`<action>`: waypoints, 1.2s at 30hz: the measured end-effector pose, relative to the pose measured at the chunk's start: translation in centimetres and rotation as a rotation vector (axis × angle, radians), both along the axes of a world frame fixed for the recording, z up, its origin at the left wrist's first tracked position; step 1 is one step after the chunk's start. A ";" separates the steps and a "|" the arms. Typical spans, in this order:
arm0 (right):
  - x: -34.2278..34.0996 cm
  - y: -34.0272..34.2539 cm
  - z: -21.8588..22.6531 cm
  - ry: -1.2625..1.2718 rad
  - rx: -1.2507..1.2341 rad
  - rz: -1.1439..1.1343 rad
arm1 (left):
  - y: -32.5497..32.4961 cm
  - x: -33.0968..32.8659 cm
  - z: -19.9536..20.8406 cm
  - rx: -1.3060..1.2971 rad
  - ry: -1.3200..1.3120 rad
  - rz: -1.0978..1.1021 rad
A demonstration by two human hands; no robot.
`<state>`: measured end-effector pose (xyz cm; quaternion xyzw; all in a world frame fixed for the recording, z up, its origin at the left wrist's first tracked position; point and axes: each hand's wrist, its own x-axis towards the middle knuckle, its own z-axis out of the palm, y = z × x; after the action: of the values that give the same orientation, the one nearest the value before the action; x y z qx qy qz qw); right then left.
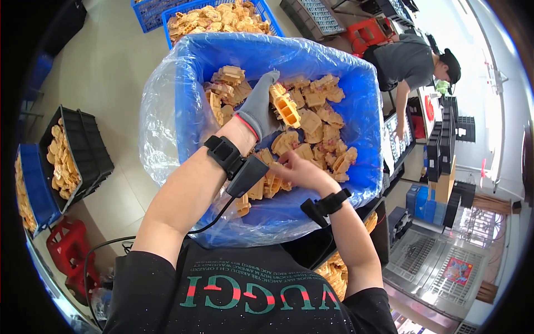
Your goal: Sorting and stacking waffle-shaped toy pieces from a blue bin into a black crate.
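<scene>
A blue crate (183, 100) lined with clear plastic film stands before me, holding a heap of tan moulded plastic parts (314, 119). My left hand (258, 106), in a grey glove with a red cuff edge, grips one tan plastic part (285, 107) with open compartments, above the heap. My bare right hand (305, 171) is low in the crate, with its fingers bent round the edge of another tan part (273, 181). Its fingertips are partly hidden among the pieces. Black straps with small boxes sit on both wrists, and a cable runs from the left one.
More tan parts fill a blue crate (272, 25) beyond and a black crate (89, 158) at the left. Red stools (71, 250) stand lower left. A co-worker (409, 61) bends over a tray at the right. Further tan parts (334, 270) lie near my right elbow.
</scene>
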<state>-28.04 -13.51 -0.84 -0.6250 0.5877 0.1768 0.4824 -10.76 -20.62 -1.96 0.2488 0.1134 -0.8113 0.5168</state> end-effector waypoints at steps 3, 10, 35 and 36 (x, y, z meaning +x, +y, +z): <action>1.6 0.5 -0.6 0.031 -0.064 0.241 | 0.4 0.2 0.4 -0.047 -0.041 0.008; 1.6 -3.3 1.7 -0.055 0.016 0.218 | 0.3 0.7 0.2 -0.171 -0.156 0.030; 3.2 -10.8 7.2 -0.299 -0.385 -0.404 | 0.8 -0.5 0.0 -0.454 -0.019 -0.160; 2.7 -10.9 6.7 -0.299 -0.382 -0.414 | 0.7 -0.5 0.0 -0.443 0.048 -0.199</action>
<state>-25.35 -24.42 5.89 -0.5905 0.6476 -0.1327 0.4629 -11.22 -19.96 -1.99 0.1200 -0.0803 -0.8690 0.4733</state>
